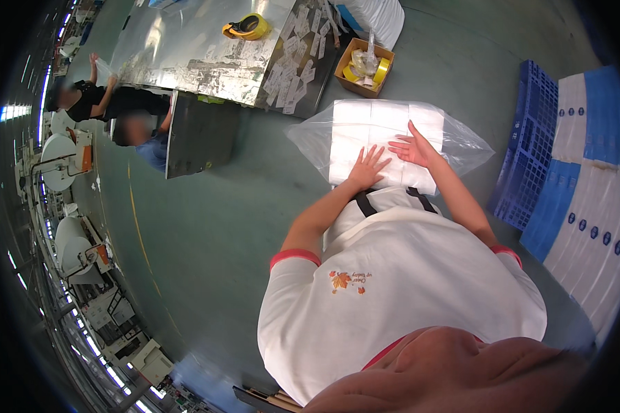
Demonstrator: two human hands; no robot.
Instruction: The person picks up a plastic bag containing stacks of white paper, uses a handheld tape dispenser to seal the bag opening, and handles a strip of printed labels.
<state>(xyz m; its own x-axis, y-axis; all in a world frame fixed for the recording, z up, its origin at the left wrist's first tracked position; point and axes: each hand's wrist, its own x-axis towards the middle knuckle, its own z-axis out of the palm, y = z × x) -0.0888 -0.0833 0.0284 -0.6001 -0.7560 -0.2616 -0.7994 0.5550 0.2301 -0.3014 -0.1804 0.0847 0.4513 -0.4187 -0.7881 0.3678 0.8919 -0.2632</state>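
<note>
In the upper middle of the frame lies a clear bag (386,141) full of white packs. The left hand (366,170) and the right hand (413,148) both rest flat on it, fingers spread apart. A cardboard box (364,67) stands above.

Our left hand (367,168) and right hand (413,149) lie on the bagged stack (382,127); beyond them sits a tape box (364,67), a pallet (527,151) to their right, a table (207,48) beyond-left.

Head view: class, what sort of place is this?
Probably a factory packing floor: a metal worktable, a blue plastic pallet, and both hands pressing white folded goods in a clear plastic bag.
</note>
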